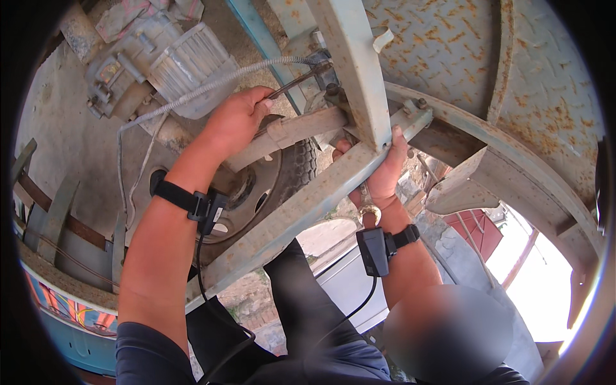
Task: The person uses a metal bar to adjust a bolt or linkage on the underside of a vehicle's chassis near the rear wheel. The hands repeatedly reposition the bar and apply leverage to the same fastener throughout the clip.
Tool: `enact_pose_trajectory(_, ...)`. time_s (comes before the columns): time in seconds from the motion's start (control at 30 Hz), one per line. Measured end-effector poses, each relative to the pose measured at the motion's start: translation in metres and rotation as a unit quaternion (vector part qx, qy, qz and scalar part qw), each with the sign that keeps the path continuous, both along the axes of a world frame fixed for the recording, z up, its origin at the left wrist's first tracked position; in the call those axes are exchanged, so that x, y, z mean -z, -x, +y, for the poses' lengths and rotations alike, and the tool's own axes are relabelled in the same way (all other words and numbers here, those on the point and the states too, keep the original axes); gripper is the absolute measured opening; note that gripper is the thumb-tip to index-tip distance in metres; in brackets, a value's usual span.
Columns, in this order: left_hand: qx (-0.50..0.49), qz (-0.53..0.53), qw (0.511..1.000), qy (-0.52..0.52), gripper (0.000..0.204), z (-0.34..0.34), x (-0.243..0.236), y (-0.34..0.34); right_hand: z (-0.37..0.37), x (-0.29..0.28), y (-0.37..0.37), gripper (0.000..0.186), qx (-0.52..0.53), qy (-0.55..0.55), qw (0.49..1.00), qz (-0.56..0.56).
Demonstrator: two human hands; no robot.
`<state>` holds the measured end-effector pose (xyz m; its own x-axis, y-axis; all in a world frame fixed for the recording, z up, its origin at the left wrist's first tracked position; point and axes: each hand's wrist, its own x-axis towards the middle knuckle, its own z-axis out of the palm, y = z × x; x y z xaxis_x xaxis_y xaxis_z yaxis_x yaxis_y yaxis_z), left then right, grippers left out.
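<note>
My left hand [240, 122] is closed around the handle of a dark metal wrench [292, 83]. The wrench's far end meets a bolt [330, 88] beside the upright steel post [356, 64]. My right hand [385, 173] reaches up behind the pale, rust-spotted frame beam [289, 205], its thumb pressed near the joint with the post. A second wrench [367, 206] is in my right hand, with one end showing below the palm. The beam and post hide its other end and some fingers. Just right of the joint, another bolt [421, 102] sits on a bracket.
A finned grey motor [186, 70] lies at the upper left, with a flexible conduit [224, 80] running from it to the post. Below is a wheel [276, 186] with a tyre. Rusty tread plate [436, 45] covers the upper right. A curved steel rail [532, 154] runs down the right.
</note>
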<state>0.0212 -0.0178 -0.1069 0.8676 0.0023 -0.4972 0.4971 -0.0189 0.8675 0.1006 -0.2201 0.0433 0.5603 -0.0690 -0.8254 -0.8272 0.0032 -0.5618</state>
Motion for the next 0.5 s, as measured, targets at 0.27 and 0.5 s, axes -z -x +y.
enact_pose_trajectory(0.27,-0.003,-0.041,0.997,-0.068,0.026,0.006,-0.012,0.028,0.001,-0.001,-0.001,0.075,-0.008,0.032,0.999,-0.006)
enact_pose_trajectory(0.5,0.010,-0.062,0.994,-0.095,0.028,0.000,-0.012,0.021,0.001,0.002,-0.001,0.075,0.002,0.013,1.000,-0.011)
